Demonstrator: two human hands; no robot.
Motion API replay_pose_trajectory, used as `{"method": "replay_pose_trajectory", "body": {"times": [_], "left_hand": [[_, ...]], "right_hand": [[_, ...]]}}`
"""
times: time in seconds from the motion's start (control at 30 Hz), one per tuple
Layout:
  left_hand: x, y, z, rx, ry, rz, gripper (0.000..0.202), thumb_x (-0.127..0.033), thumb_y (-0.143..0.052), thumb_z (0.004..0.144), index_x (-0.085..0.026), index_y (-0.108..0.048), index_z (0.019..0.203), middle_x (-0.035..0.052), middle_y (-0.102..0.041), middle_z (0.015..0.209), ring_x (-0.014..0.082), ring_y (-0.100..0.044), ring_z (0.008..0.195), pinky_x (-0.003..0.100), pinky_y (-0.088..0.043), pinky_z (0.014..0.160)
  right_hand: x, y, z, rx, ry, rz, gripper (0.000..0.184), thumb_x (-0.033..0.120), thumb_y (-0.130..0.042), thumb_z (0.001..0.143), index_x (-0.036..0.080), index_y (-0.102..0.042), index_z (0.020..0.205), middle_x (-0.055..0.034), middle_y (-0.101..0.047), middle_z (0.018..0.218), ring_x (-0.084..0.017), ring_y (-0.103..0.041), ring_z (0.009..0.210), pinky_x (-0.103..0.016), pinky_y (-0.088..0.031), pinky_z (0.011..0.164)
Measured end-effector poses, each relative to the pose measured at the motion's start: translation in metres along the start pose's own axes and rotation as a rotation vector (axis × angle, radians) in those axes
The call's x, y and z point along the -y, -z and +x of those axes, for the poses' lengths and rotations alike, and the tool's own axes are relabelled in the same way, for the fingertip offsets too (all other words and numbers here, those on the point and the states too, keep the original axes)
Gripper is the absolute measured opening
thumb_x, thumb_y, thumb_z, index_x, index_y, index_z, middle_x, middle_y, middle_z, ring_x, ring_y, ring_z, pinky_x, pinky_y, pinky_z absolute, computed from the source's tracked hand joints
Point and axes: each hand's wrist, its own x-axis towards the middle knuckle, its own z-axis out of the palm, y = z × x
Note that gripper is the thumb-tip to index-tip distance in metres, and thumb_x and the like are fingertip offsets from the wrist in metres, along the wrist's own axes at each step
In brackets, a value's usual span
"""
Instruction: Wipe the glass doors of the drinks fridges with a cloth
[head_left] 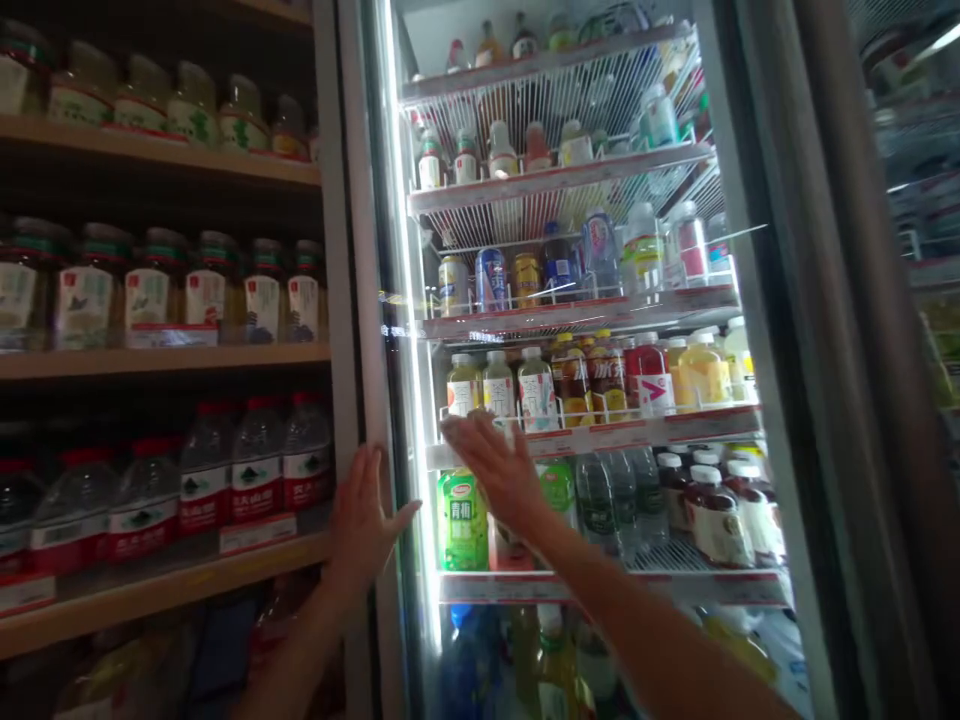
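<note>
My left hand (364,520) is open, fingers up and thumb spread, against the upright frame (362,340) at the left edge of a lit drinks cooler. In front of the cooler, my right hand (499,470) reaches up and left with its fingers stretched out flat. Its fingertips are blurred and pale, near the price rail (600,435) of a shelf. Behind it stand bottles with white labels (536,390) and, lower, a green drink bottle (463,520). Reflections suggest glass before the shelves; whether my right palm touches it I cannot tell.
Wooden shelves on the left hold jars (90,285) and red-capped water bottles (256,460). More drinks, such as cans (491,280) and dark bottles (716,515), fill the wire shelves. A dark vertical post (847,400) bounds the cooler on the right.
</note>
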Motion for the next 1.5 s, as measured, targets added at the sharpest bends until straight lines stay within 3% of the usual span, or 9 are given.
{"method": "replay_pose_trajectory", "body": {"times": [0.1, 0.2, 0.43, 0.63, 0.7, 0.87, 0.97, 1.2, 1.5], "left_hand": [[-0.020, -0.003, 0.009, 0.005, 0.018, 0.007, 0.081, -0.048, -0.056, 0.078, -0.019, -0.018, 0.143, 0.0177, -0.027, 0.148, 0.0313, -0.028, 0.135, 0.054, -0.027, 0.107], [-0.044, -0.009, 0.024, 0.007, 0.016, 0.004, 0.083, -0.051, -0.057, 0.078, -0.018, -0.018, 0.142, 0.0196, -0.024, 0.148, 0.0314, -0.025, 0.137, 0.055, -0.024, 0.107], [-0.088, -0.017, 0.057, 0.027, -0.018, 0.002, 0.086, -0.059, -0.053, 0.078, -0.018, -0.015, 0.144, 0.0181, -0.020, 0.150, 0.0309, -0.017, 0.139, 0.055, -0.019, 0.109], [-0.089, -0.019, 0.063, 0.072, 0.007, 0.033, 0.085, -0.060, -0.051, 0.078, -0.015, -0.020, 0.144, 0.0169, -0.018, 0.151, 0.0307, -0.016, 0.140, 0.053, -0.019, 0.110], [-0.088, -0.019, 0.063, 0.082, 0.014, 0.033, 0.085, -0.061, -0.050, 0.078, -0.014, -0.021, 0.143, 0.0174, -0.018, 0.151, 0.0309, -0.016, 0.139, 0.053, -0.020, 0.110], [-0.094, -0.018, 0.064, 0.024, -0.031, 0.032, 0.080, -0.062, -0.046, 0.080, -0.016, -0.024, 0.142, 0.0177, -0.022, 0.150, 0.0318, -0.020, 0.138, 0.056, -0.021, 0.108], [-0.110, -0.023, 0.065, 0.008, -0.104, 0.020, 0.077, -0.060, -0.044, 0.082, -0.018, -0.023, 0.143, 0.0158, -0.024, 0.150, 0.0305, -0.022, 0.138, 0.055, -0.020, 0.109], [-0.134, -0.035, 0.068, 0.038, -0.152, 0.010, 0.074, -0.056, -0.048, 0.081, -0.015, -0.030, 0.140, 0.0154, -0.024, 0.149, 0.0306, -0.018, 0.139, 0.053, -0.020, 0.110], [-0.127, -0.035, 0.069, -0.012, -0.164, 0.007, 0.077, -0.059, -0.047, 0.080, -0.017, -0.029, 0.141, 0.0161, -0.026, 0.148, 0.0316, -0.021, 0.138, 0.055, -0.018, 0.110]], "right_hand": [[-0.062, 0.028, -0.013, -0.119, -0.253, -0.106, 0.060, 0.012, -0.041, 0.084, 0.028, -0.031, 0.141, -0.0010, -0.037, 0.146, -0.020, -0.021, 0.139, -0.047, -0.009, 0.113], [-0.087, 0.036, -0.019, -0.250, -0.428, -0.159, 0.055, 0.019, -0.042, 0.087, 0.026, -0.033, 0.141, -0.0058, -0.036, 0.146, -0.024, -0.024, 0.138, -0.050, -0.017, 0.110], [-0.054, 0.024, -0.021, -0.049, -0.074, -0.030, 0.056, 0.016, -0.045, 0.083, 0.027, -0.038, 0.138, -0.0011, -0.040, 0.144, -0.020, -0.024, 0.138, -0.046, -0.008, 0.114], [-0.153, 0.068, -0.051, -0.276, -0.496, -0.234, 0.051, 0.023, -0.038, 0.090, 0.028, -0.034, 0.140, -0.0070, -0.035, 0.146, -0.026, -0.029, 0.136, -0.052, -0.022, 0.106], [-0.163, 0.074, -0.053, -0.328, -0.584, -0.261, 0.050, 0.024, -0.036, 0.090, 0.025, -0.036, 0.140, -0.0092, -0.033, 0.147, -0.029, -0.029, 0.135, -0.054, -0.025, 0.104], [-0.120, 0.057, -0.040, -0.155, -0.278, -0.176, 0.048, 0.018, -0.037, 0.089, 0.024, -0.041, 0.137, -0.0063, -0.040, 0.143, -0.023, -0.023, 0.138, -0.048, -0.022, 0.109], [-0.127, 0.063, -0.043, -0.096, -0.189, -0.178, 0.048, 0.018, -0.038, 0.088, 0.028, -0.043, 0.135, -0.0023, -0.042, 0.142, -0.020, -0.025, 0.137, -0.046, -0.019, 0.111], [-0.231, 0.118, -0.075, -0.374, -0.751, -0.373, 0.047, 0.024, -0.036, 0.085, 0.017, -0.049, 0.130, -0.0145, -0.043, 0.138, -0.031, -0.042, 0.124, -0.051, -0.037, 0.095], [-0.183, 0.091, -0.046, -0.074, -0.209, -0.249, 0.047, 0.019, -0.036, 0.088, 0.026, -0.045, 0.133, -0.0031, -0.038, 0.144, -0.022, -0.024, 0.137, -0.046, -0.024, 0.109]]}}
